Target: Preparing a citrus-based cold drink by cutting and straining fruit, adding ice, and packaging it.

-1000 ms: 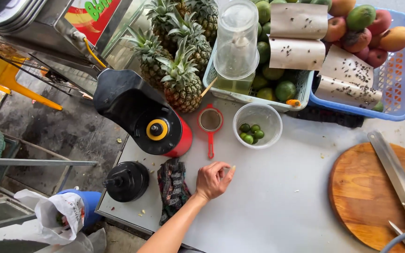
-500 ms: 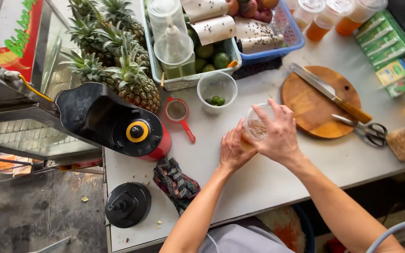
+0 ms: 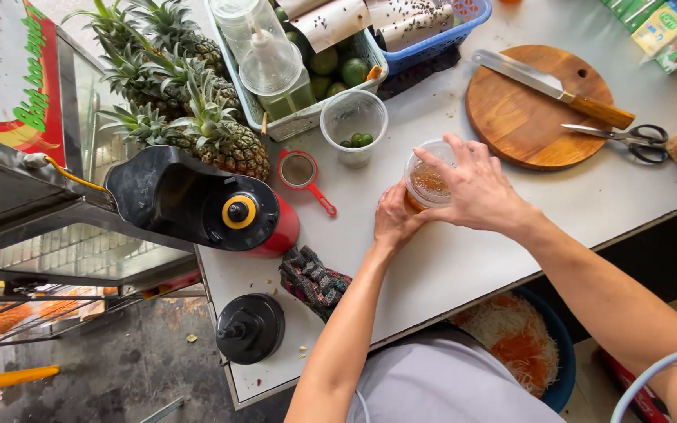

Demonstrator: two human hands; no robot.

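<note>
A clear plastic cup (image 3: 428,182) with orange-brown drink stands on the grey metal counter (image 3: 448,266). My left hand (image 3: 396,218) grips its near side. My right hand (image 3: 473,188) covers its top and right side, fingers spread over the rim. Just beyond stands a clear cup of small green limes (image 3: 353,125), with a small red strainer (image 3: 302,172) to its left.
A red and black juicer (image 3: 205,207) and several pineapples (image 3: 190,110) fill the left. A black lid (image 3: 250,327) and a patterned cloth (image 3: 313,279) lie near the front edge. A round wooden board (image 3: 534,113) carries a knife (image 3: 558,88); scissors (image 3: 624,137) lie beside it. Baskets sit at the back.
The view has shifted left and closer. Both hands stay on the drink cup; a second ago only the left hand rested on the counter, without the cup.
</note>
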